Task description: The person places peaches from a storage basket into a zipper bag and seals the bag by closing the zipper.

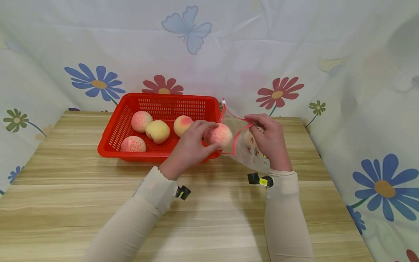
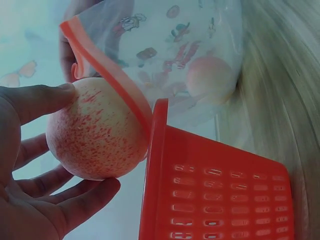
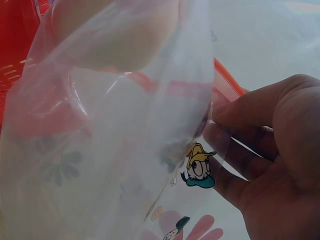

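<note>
The left hand grips a peach at the mouth of a clear bag. The right hand pinches its red rim.

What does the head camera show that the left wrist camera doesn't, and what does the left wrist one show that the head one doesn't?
Only the head view: four peaches sitting in the red basket, and a blue butterfly on the backdrop.

Only the left wrist view: the basket's slotted end wall from outside, and the palm side of the left hand.

Both: that hand holding a speckled peach at the mouth of a clear plastic bag, some of the right hand, and the wood-grain table.
</note>
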`<state>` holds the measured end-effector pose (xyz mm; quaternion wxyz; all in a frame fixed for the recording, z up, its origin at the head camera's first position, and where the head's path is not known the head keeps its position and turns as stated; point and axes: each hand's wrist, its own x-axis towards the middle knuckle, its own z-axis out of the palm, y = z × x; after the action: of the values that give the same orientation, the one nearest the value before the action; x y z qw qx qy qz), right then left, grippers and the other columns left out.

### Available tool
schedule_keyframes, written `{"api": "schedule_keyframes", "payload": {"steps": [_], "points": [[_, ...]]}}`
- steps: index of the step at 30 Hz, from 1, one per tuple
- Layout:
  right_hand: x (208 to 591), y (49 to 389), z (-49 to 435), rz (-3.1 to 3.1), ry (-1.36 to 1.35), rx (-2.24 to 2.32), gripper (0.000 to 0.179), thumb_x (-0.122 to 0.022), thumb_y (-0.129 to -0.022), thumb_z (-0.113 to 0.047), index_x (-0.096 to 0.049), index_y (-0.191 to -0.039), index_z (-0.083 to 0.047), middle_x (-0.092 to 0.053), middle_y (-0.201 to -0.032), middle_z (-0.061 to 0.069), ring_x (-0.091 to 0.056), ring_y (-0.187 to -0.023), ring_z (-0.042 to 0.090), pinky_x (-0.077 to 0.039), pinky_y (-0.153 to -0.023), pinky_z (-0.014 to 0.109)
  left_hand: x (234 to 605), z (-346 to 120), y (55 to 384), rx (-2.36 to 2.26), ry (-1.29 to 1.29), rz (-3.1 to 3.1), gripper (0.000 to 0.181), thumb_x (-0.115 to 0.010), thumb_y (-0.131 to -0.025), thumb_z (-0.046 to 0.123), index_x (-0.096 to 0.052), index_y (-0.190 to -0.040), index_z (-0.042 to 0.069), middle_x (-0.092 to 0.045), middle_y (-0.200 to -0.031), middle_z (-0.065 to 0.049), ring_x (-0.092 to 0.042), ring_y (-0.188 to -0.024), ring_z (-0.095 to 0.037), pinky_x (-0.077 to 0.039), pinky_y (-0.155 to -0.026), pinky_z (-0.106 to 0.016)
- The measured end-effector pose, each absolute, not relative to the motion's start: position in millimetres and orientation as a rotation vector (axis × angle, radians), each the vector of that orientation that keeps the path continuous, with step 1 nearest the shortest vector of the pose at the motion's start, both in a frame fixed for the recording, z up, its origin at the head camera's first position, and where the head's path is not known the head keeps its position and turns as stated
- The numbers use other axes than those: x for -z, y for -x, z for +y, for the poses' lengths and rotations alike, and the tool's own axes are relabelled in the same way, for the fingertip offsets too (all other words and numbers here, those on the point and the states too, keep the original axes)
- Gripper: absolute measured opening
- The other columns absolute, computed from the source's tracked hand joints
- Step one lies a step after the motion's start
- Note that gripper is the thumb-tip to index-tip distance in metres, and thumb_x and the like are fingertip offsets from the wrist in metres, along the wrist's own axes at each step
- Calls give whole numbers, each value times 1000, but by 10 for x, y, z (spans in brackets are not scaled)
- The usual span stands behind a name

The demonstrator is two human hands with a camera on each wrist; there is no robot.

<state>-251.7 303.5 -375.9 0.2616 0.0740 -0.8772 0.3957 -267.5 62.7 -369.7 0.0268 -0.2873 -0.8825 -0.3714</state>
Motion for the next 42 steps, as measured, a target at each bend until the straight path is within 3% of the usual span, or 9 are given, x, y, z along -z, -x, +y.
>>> {"api": "schedule_keyframes", "payload": {"steps": [12,24,27,32,42], "points": [[3744,2510,3017,-2373,-202,-1083,26,-60,-92,-6,-71,-115,-10,-69,-110,7,-63,-94,17,-55,-86,36,3665,685,2658,1112,942,-2727,57,-74,-84,37,-55,-135,19,-52,-131,-3,-49,-119,-19,-52,-97,-36],[3746,2500,3026,-2380,-183,-1099,27,-59,-93,-8,-70,-117,-11,-69,-113,7,-63,-96,20,-56,-87,40,3640,664,2654,1088,871,-2761,61,-71,-85,40,-51,-138,19,-51,-134,-3,-50,-118,-20,-57,-90,-37],[3746,2497,3028,-2382,-185,-1088,26,-59,-94,-9,-70,-117,-12,-69,-112,6,-63,-96,18,-56,-84,32,3650,653,2658,1079,861,-2770,59,-71,-86,39,-51,-137,17,-52,-132,-4,-52,-116,-21,-57,-89,-38],[3744,2495,3033,-2361,-205,-1066,26,-59,-93,-7,-71,-116,-14,-69,-109,4,-60,-87,14,-49,-68,14,3666,620,2669,1093,836,-2771,57,-72,-86,34,-52,-136,17,-52,-132,-4,-52,-114,-22,-58,-86,-40],[3752,2509,3028,-2343,-231,-1059,26,-60,-92,-6,-72,-114,-13,-70,-107,5,-60,-84,14,-47,-67,13,3707,542,2700,1100,801,-2766,56,-71,-86,33,-51,-136,19,-51,-136,-4,-51,-117,-22,-58,-85,-40]]}}
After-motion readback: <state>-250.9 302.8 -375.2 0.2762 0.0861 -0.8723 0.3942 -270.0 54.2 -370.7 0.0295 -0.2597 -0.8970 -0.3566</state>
